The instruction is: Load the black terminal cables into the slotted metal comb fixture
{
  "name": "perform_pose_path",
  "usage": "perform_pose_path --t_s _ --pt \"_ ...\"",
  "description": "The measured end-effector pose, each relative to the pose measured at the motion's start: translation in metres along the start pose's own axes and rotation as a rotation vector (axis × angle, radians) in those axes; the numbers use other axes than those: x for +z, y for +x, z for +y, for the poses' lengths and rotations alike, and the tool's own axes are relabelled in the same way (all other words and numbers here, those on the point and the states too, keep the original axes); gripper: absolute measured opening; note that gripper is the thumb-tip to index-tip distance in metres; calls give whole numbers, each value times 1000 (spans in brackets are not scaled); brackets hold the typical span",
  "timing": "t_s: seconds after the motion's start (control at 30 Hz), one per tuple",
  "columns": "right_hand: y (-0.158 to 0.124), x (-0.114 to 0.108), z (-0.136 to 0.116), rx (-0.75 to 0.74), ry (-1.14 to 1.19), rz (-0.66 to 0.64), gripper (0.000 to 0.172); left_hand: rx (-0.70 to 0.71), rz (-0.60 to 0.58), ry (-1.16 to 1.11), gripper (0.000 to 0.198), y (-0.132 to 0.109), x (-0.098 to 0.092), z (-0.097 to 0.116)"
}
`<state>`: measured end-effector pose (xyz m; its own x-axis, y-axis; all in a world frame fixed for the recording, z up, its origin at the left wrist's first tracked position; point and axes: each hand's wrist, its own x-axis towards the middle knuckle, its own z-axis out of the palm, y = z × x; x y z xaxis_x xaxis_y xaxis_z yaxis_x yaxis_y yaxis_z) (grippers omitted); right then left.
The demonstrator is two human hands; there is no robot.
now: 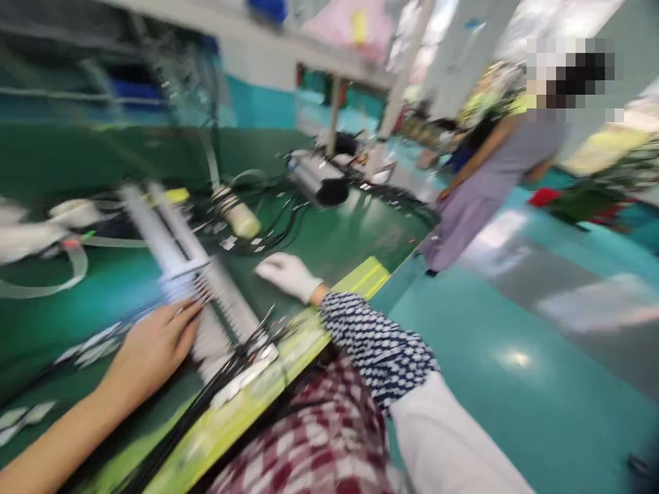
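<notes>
My bare left hand (157,336) lies against a long pale rail fixture (231,302), its fingers stretched out beside a small block with dark marks (202,283). A ring shows on one finger. To the right of the fixture, my right hand (288,274) wears a white glove. Its fingers are bent together over the green bench, and nothing shows in them. A bundle of black cables (216,381) crosses the fixture's near end along the bench edge. Motion blur hides finer detail at the fingertips.
On the green bench (371,226) lie a pale yellow-ended cylinder (241,216), a grey machine with a dark end (319,180) and several black cables. Yellow-green strips (363,278) line the near edge. A person (494,165) stands on the floor at the right.
</notes>
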<state>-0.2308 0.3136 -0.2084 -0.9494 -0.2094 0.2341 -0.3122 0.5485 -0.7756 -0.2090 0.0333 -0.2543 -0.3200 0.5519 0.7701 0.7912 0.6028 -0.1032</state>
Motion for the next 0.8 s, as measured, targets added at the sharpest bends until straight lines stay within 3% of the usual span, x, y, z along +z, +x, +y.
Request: perform_pose_path --t_s 0.07,0.13,0.27,0.37,0.5,0.6,0.73,0.8 --pt "-8 -12 14 3 69 61 35 -134 -230 150 45 -22 -8 2" --pt "-10 -22 33 -11 175 105 41 -223 -319 143 47 -33 -16 1" --pt "-13 -31 51 -8 324 137 82 -282 -360 141 46 -39 -36 8" --pt "-13 -32 48 -44 314 140 91 -298 -379 165 49 -45 -43 15" --pt "-11 -31 43 -71 308 122 94 -296 -378 194 49 -54 -39 14" --pt "-12 -31 44 -83 339 88 89 -268 -351 189 45 -58 -34 12" --pt "-10 -29 50 -125 363 27 48 -211 -288 188 40 -59 -32 14" --pt "-6 -26 54 -138 319 -2 40 -201 -260 189 39 -57 -33 17"
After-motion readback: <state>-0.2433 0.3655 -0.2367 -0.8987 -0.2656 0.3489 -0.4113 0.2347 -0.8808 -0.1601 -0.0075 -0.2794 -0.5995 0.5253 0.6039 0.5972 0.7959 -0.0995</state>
